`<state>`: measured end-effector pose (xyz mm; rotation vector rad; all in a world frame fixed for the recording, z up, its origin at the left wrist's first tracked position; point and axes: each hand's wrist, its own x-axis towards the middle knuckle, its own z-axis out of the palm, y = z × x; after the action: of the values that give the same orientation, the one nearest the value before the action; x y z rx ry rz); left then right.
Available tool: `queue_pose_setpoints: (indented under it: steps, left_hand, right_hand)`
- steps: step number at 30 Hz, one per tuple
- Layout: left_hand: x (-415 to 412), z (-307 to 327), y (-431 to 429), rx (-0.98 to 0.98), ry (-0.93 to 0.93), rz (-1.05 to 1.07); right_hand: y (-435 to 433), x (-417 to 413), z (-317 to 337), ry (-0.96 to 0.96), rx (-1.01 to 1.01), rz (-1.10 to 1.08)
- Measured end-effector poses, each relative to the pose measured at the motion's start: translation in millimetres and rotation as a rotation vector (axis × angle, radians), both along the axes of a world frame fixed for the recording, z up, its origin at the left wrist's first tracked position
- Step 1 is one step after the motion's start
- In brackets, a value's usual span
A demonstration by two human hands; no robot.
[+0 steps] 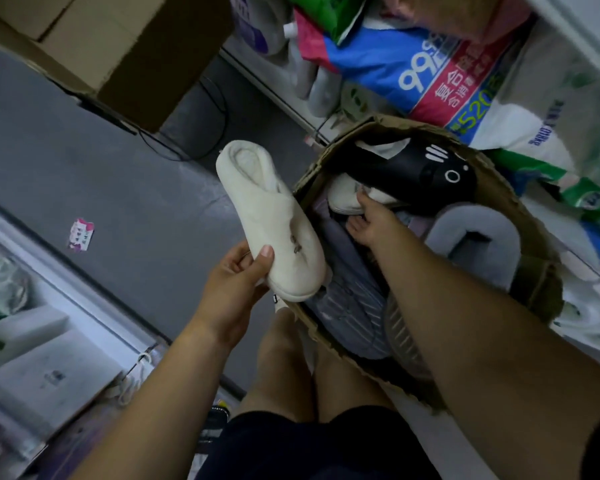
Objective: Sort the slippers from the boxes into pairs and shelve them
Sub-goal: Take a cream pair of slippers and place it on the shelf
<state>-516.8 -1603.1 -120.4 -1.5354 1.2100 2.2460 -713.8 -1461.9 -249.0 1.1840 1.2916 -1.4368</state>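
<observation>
My left hand [238,285] grips the toe end of a cream fluffy slipper [267,220], held above the floor just left of the torn cardboard box [520,209]. My right hand [371,221] reaches into the box and its fingers pinch a second cream slipper [343,197] that lies partly under a black slipper with a cat face [426,171]. Beside them in the box lie a grey fluffy slipper [478,244] and grey ribbed soles [350,303].
A large cardboard box [111,53] stands on the grey floor [84,174] at the upper left. Bags of goods [440,67] fill the white shelf on the right. A white shelf edge [66,282] runs along the left. My bare knees [302,368] are below the box.
</observation>
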Motion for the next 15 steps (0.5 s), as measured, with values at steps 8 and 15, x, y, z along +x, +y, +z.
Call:
queue_pose_setpoints:
  steps: [8, 15]
  left_hand:
    - [1.8, 0.6, -6.0, 0.009, 0.022, 0.002]
    - [0.9, 29.0, -10.2, -0.002, 0.017, -0.030]
  right_hand:
    - [2.7, 3.8, -0.1, 0.046, 0.040, -0.012]
    - [20.3, 43.7, 70.3, 0.068, -0.054, -0.069]
